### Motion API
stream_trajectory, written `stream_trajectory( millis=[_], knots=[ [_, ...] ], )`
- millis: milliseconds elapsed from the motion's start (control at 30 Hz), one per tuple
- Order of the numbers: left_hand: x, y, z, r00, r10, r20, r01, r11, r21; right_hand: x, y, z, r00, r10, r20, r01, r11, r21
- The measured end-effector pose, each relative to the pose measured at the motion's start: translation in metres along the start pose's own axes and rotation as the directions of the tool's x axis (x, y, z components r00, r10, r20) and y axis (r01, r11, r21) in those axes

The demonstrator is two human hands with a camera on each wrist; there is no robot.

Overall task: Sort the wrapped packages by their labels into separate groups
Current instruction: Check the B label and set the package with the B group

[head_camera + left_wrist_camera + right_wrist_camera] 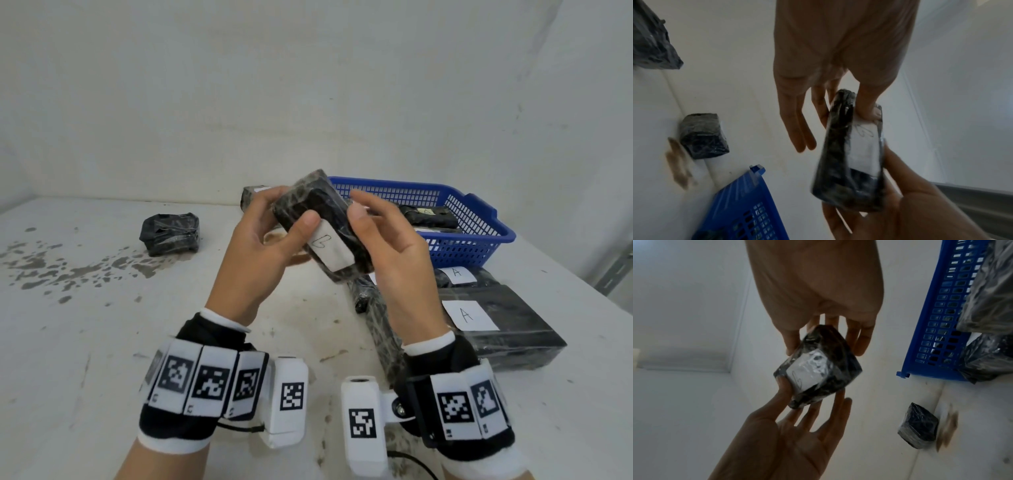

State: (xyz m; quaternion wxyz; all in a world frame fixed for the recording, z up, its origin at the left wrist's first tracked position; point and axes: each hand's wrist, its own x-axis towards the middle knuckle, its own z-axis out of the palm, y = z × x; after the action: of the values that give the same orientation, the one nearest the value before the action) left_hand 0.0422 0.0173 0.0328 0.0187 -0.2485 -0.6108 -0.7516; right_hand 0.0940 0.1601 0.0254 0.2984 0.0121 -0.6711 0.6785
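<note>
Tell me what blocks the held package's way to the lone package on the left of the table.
Nothing visible does. The held package, gripped by the left hand and right hand, is above bare table leading to the lone package.

Stained white table (102,342): packages (170,233), blue basket (479,240).

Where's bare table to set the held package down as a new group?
Bare table lies near-left, below the stained patch and the lone package. Both hands, left hand and right hand, hold the held package. The right side is crowded: blue basket, A-labelled packages.
</note>
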Motion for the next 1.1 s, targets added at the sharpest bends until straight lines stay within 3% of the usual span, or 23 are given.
stream_trajectory(
  millis=[100,233,367,467,633,833,1100],
  knots=[
    [0.0,-0.001,-0.002,1.0,0.027,-0.001,-0.027,0.999,0.017,0.0,0.003,-0.001,0.999,-0.038,0.034,0.041,0.997,-0.071],
    [0.002,-0.004,-0.005,0.993,0.105,-0.052,-0.095,0.981,0.167,-0.001,-0.003,-0.003,0.999,-0.039,0.039,0.043,0.993,-0.111],
    [0.001,-0.005,0.001,0.989,0.146,0.032,-0.15,0.962,0.227,-0.002,-0.004,0.001,0.996,0.027,0.083,-0.02,0.996,-0.081],
    [0.0,-0.003,0.001,0.991,0.117,0.06,-0.126,0.977,0.172,0.001,-0.002,0.0,0.997,0.05,0.054,-0.047,0.997,-0.055],
    [0.001,-0.002,0.0,0.988,0.154,0.025,-0.156,0.974,0.164,-0.001,-0.001,-0.002,0.99,0.033,0.136,-0.021,0.996,-0.087],
    [0.001,-0.002,-0.001,0.992,0.127,0.023,-0.129,0.984,0.122,0.0,0.0,-0.002,0.991,0.031,0.132,-0.018,0.995,-0.094],
    [-0.006,0.007,0.003,0.999,0.028,0.035,-0.031,0.998,0.063,0.001,0.003,-0.003,0.995,0.0,0.104,0.007,0.997,-0.075]
  ],
)
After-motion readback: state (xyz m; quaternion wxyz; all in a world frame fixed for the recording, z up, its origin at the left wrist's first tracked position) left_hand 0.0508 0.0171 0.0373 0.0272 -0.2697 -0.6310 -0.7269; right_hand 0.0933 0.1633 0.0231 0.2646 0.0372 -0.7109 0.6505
